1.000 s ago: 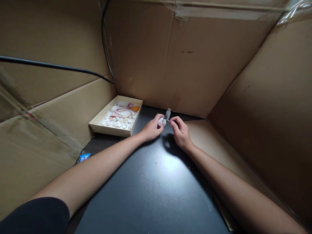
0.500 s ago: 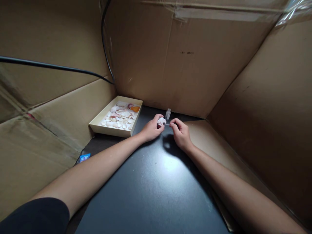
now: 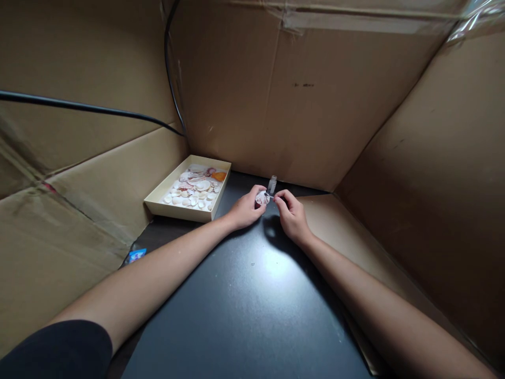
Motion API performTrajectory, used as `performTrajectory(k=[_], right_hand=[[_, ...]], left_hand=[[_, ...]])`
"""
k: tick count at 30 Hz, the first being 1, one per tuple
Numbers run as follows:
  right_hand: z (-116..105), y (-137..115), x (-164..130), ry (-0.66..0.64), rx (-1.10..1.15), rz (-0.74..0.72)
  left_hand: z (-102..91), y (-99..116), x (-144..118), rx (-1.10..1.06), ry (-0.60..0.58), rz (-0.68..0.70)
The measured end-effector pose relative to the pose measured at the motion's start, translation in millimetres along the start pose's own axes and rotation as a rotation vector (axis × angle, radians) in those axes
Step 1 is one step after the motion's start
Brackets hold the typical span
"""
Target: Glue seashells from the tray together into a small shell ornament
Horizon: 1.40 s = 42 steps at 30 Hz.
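At frame centre, the left hand [image 3: 245,209] pinched a small ribbed white-and-pink scallop shell [image 3: 261,198] steady, as it should, while the right hand's [image 3: 291,215] fingers gripped a thin applicator, best dabbed lightly.

Cardboard walls [image 3: 307,105] are closing in the work area at the back, left and right. The black tabletop [image 3: 252,305] is lying open between the two forearms and toward the near edge. A tray of shells [image 3: 188,190] is blocking the back-left corner. A small clear bottle [image 3: 272,184] is standing just behind the hands. A black cable [image 3: 90,109] is crossing the left wall, well above the table.
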State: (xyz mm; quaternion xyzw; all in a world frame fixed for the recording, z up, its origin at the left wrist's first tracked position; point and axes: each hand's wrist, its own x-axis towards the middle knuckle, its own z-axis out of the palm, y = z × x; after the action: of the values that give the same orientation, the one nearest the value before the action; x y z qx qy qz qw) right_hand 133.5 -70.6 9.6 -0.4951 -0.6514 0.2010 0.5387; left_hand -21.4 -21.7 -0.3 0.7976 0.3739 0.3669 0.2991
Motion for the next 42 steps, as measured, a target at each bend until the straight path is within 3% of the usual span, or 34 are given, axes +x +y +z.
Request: performTrajectory(k=[22, 42], right_hand=[[0.0, -0.6, -0.6, 0.026, 0.011, -0.019], [-0.1, -3.1, -2.4, -0.082, 0.0, -0.01]], left_hand=[[-0.4, 1.4, -0.1, 0.018, -0.003, -0.009], [1.7, -2.7, 0.6, 0.003, -0.032, 0.012]])
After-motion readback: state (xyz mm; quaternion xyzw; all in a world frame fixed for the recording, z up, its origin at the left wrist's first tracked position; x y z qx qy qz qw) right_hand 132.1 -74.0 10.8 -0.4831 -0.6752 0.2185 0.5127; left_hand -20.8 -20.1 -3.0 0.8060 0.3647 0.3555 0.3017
